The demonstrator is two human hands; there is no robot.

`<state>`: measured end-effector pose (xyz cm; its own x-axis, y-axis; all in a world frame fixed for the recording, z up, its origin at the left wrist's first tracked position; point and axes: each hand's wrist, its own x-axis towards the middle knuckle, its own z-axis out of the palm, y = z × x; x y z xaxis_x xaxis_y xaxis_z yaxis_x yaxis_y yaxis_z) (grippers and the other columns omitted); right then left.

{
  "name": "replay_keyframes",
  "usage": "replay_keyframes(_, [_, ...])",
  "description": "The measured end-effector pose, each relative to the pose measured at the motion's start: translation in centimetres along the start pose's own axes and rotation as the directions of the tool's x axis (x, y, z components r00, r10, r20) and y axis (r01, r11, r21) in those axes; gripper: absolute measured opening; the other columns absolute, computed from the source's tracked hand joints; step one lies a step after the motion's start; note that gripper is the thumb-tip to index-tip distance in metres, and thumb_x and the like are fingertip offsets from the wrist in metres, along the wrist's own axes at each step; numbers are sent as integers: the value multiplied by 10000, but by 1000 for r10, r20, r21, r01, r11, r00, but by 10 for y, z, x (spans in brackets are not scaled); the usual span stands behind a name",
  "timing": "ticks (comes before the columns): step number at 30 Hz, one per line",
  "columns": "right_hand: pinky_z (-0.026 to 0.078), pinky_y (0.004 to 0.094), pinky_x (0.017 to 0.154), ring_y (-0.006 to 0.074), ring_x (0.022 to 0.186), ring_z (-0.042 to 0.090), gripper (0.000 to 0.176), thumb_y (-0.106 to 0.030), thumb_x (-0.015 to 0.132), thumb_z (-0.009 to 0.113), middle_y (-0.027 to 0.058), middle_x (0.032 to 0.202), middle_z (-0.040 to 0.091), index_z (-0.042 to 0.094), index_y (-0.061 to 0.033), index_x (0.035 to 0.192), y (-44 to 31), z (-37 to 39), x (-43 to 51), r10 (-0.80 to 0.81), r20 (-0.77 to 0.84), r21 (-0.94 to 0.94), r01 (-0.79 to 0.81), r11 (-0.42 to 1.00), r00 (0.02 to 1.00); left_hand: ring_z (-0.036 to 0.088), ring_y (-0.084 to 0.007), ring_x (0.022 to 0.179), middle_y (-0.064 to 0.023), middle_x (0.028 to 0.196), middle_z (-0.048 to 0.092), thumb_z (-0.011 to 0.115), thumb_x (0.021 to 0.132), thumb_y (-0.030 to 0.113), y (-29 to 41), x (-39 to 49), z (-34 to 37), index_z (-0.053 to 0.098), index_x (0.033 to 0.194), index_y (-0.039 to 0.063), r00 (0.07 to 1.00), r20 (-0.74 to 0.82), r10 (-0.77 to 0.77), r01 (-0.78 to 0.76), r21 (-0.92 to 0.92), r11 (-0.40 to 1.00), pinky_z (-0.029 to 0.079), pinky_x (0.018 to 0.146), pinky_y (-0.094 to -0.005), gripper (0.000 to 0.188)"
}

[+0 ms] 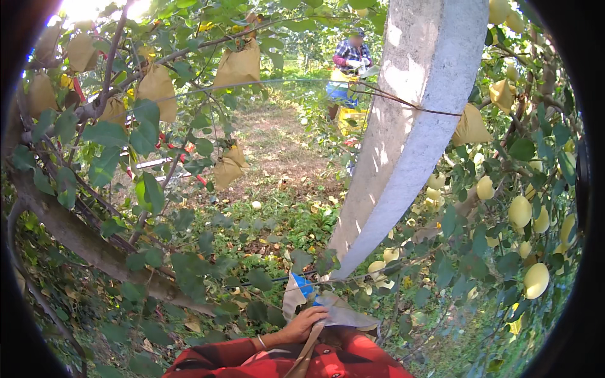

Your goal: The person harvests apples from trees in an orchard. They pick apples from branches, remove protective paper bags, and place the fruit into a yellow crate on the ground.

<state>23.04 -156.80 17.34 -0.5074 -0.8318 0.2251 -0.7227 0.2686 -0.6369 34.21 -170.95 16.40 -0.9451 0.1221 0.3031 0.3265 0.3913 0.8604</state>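
My left hand, with a bracelet at the wrist, rests on the top of a greyish cloth bag with blue inside, at the front of my red and black shirt. Its fingers are bent over the bag's edge beside a brown strap; whether they grip it is unclear. My right hand is out of view; the right sleeve runs down behind the bag. Leafy branches cross just beyond the bag. Brown paper bags hang from the branches at the upper left, and pale yellow-green apples hang at the right.
A concrete post leans across the view, with wire around it. A thick tree limb crosses the left. Farther off, a person in a plaid shirt and gloves stands by a yellow crate. A fallen apple lies on the ground.
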Motion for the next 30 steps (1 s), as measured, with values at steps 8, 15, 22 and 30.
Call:
replay_keyframes(8, [428, 419, 1001, 318, 1132, 578, 511, -152, 766, 749, 171, 1247, 563, 512, -49, 1207, 20, 6, -9, 90, 90, -31, -87, 996, 992, 423, -320, 1291, -137, 1371, 465, 528, 956, 158, 0, -5, -8, 535, 1288, 92, 999, 40, -23, 23, -1, 1000, 336, 1086, -419, 338])
replay_keyframes(15, [420, 427, 1015, 331, 1143, 572, 537, -173, 770, 752, 177, 1261, 557, 501, -50, 1229, 61, 30, -34, 194, 289, -105, -171, 980, 937, 417, -319, 1297, -134, 1375, 461, 554, 960, 194, 5, 5, -10, 538, 1289, 95, 995, 98, -33, 34, -11, 999, 333, 1092, -417, 345])
replay_keyframes(22, [438, 445, 975, 350, 1098, 583, 485, -247, 780, 726, 171, 1209, 585, 543, -58, 1188, 26, 13, -71, 159, 11, 27, -159, 987, 987, 420, -321, 1293, -138, 1372, 462, 583, 946, 212, 3, 13, -7, 523, 1309, 97, 996, 91, 21, -15, -67, 998, 332, 1090, -421, 386])
replay_keyframes(30, [421, 482, 963, 389, 1131, 535, 473, -281, 830, 652, 196, 1222, 561, 546, -45, 1225, -21, -36, -46, 184, 124, -172, -162, 972, 975, 493, -320, 1220, -146, 1283, 528, 622, 910, 117, 10, 34, -7, 588, 1203, 62, 997, 68, 40, -37, -48, 998, 396, 1028, -411, 300])
